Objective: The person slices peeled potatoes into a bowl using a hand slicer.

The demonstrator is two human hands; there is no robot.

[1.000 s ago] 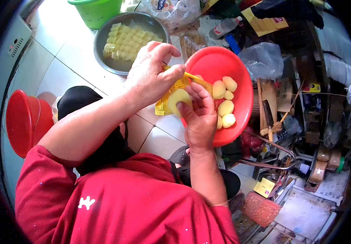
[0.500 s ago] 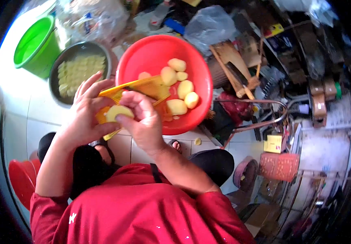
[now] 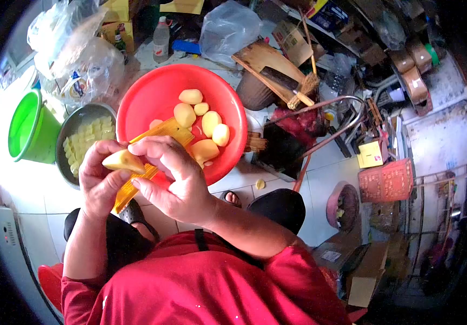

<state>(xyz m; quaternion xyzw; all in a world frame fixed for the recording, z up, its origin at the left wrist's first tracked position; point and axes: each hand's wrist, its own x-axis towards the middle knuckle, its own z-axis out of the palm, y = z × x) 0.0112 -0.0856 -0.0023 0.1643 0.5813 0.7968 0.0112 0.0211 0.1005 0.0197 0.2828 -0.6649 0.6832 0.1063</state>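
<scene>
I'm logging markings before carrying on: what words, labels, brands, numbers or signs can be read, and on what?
No text reads clearly.
Plastic bag: blue logo, too blurred.
Bottle: label too small.
Yellow card: print too small.
Blue-and-yellow box: print too blurred.
Cardboard box: white label too small.

In the grip of the left hand (image 3: pixel 101 181), a peeled pale-yellow potato piece (image 3: pixel 123 161), tilted, partly hidden by fingers. Just below, a long ribbed yellow plastic slicer (image 3: pixel 172 130), slanting, its upper end over the round red plastic basin (image 3: pixel 141 103). Inside the basin, smooth peeled yellow potatoes (image 3: pixel 211 123), loosely clustered.
</scene>
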